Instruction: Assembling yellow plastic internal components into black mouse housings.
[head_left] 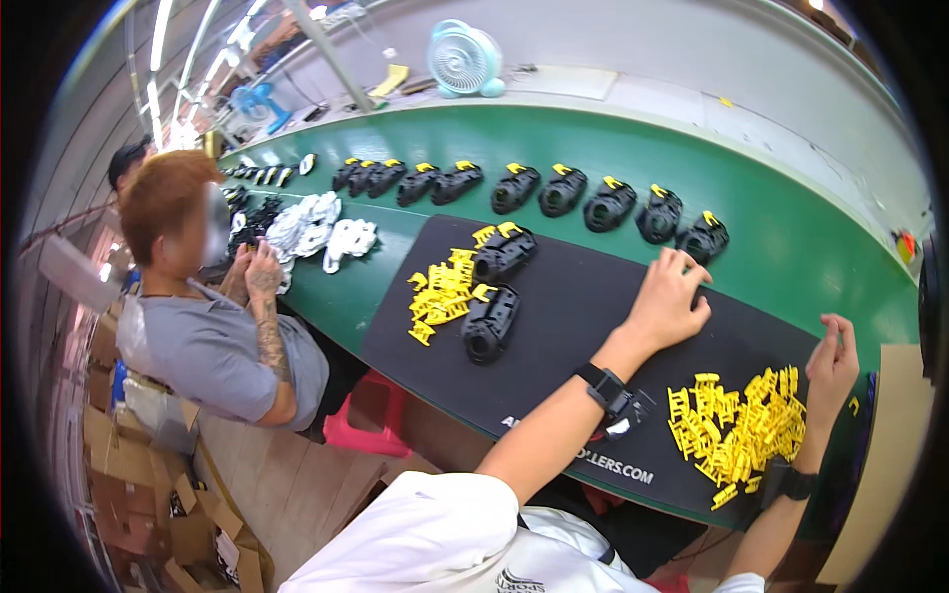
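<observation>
My left hand [669, 301], a dark watch on its wrist, hovers over the far edge of the black mat [583, 346]. Its fingers are bent but apart, and nothing shows in them. Just beyond its fingertips lies a black plastic shell [703, 238] with a yellow clip on top, the nearest of a long row. My right hand [832, 364], also with a dark wristband, is raised beside a heap of yellow plastic clips [751, 435]. Its fingers point up and appear empty. Two more black shells [489, 324] sit on the mat's left side by a smaller yellow clip pile [445, 289].
A co-worker in a grey shirt [213, 346] sits at the left, hands near white parts [306, 225] and black parts. A light-blue fan [465, 61] stands behind the green table [415, 128]. Cardboard boxes [129, 484] and a pink stool [371, 420] are on the floor.
</observation>
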The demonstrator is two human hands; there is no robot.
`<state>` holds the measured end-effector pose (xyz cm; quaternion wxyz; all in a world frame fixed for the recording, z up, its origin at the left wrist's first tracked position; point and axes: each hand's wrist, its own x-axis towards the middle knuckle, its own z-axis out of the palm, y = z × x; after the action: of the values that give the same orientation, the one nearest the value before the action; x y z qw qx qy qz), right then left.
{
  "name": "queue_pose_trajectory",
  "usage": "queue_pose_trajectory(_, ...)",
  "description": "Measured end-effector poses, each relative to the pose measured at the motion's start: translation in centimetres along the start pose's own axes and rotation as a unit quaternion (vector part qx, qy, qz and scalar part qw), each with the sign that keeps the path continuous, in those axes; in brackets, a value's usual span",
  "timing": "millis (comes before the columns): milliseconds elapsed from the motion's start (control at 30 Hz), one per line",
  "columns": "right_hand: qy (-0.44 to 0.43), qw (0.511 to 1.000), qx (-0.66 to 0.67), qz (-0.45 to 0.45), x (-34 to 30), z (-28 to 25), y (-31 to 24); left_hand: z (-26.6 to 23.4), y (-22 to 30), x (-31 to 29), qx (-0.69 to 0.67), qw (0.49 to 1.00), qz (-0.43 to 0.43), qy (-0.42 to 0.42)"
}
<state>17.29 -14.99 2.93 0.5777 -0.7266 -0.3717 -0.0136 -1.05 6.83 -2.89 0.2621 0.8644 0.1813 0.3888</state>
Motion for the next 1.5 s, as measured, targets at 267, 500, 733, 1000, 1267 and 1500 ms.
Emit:
queue_pose_trajectory(267,0.031,0.997,0.073,0.017,-0.5,1.1,-0.5,-1.4,0.4,-0.6,-0.067,0.997,-0.042,0.012)
queue_pose_trajectory(500,0.059,0.997,0.056,0.007,0.2,0.7,0.9,-10.6,7.7,-3.1,-0.080,0.991,0.025,-0.108)
queue_pose_trajectory(733,0.046,0.998,0.045,-0.007,0.7,0.2,1.2,-14.4,7.8,-15.2,0.136,0.978,0.007,-0.156)
queue_pose_trajectory(1000,0.048,0.994,0.094,-0.013,0.4,-0.7,1.1,-13.7,6.8,-18.2,0.180,0.975,0.000,-0.129)
queue_pose_trajectory(1267,0.010,0.994,0.099,-0.043,-1.4,-1.4,-4.6,-13.9,5.8,-19.4,0.099,0.993,0.017,-0.066)
queue_pose_trajectory(1500,-0.050,0.975,0.217,-0.010,-8.9,-4.8,-10.3,-20.9,5.5,-18.8,-0.160,0.981,-0.087,0.070)
